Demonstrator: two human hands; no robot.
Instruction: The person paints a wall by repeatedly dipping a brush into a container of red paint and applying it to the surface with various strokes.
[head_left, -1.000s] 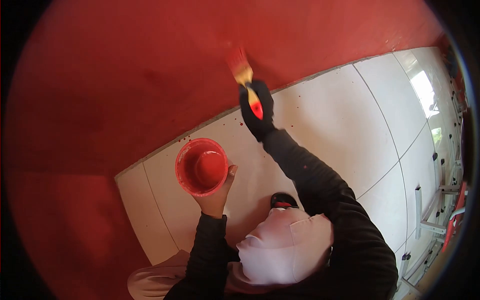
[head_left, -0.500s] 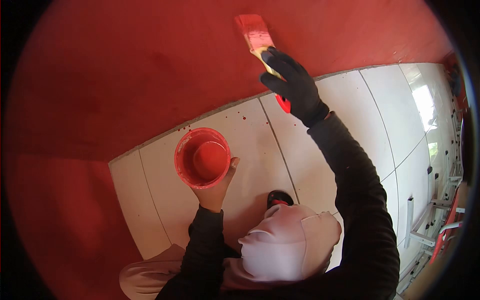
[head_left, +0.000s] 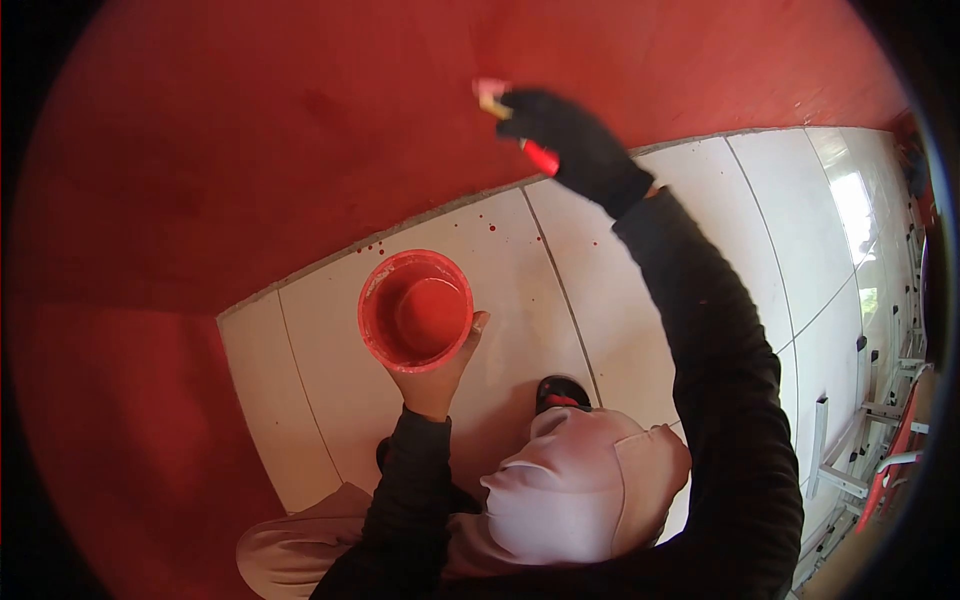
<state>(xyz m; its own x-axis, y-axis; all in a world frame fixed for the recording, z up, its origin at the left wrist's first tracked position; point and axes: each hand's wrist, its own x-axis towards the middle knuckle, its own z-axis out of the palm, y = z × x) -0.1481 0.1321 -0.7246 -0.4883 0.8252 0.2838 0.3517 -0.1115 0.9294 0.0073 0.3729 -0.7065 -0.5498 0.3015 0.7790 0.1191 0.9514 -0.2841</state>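
Closest to the camera, a pale head covering (head_left: pixel 585 490) fills the bottom of the view, with two black sleeves running up from it. The left hand (head_left: pixel 436 372) is bare and cupped under a small red paint pot (head_left: pixel 416 311), thumb hooked at the pot's right rim, fingers closed around its underside; the pot sits level, mouth up, a pool of red paint showing inside. Just below and right of it, the toe of a dark shoe (head_left: pixel 563 392) pokes out on the white tiled floor (head_left: pixel 690 230), which is flecked with small red drips near the wall joint. Further out, the right arm stretches up and away, and the right hand (head_left: pixel 570 140), in a black glove, is wrapped tight on a paintbrush (head_left: pixel 515 125). Only the red butt of the handle shows under the glove and a bit of pale ferrule and bristle peeks out at the glove's upper left, so the brush's long axis runs from lower right to upper left, bristle end on or just at the red wall (head_left: pixel 300 130); whether it touches cannot be told. The hands are well apart: the pot lies down and left of the brush, nearer the body. Beyond, the wall spreads wide and open to the left and above. Off to the far right edge stand some metal frames (head_left: pixel 865 440), well apart from both arms.
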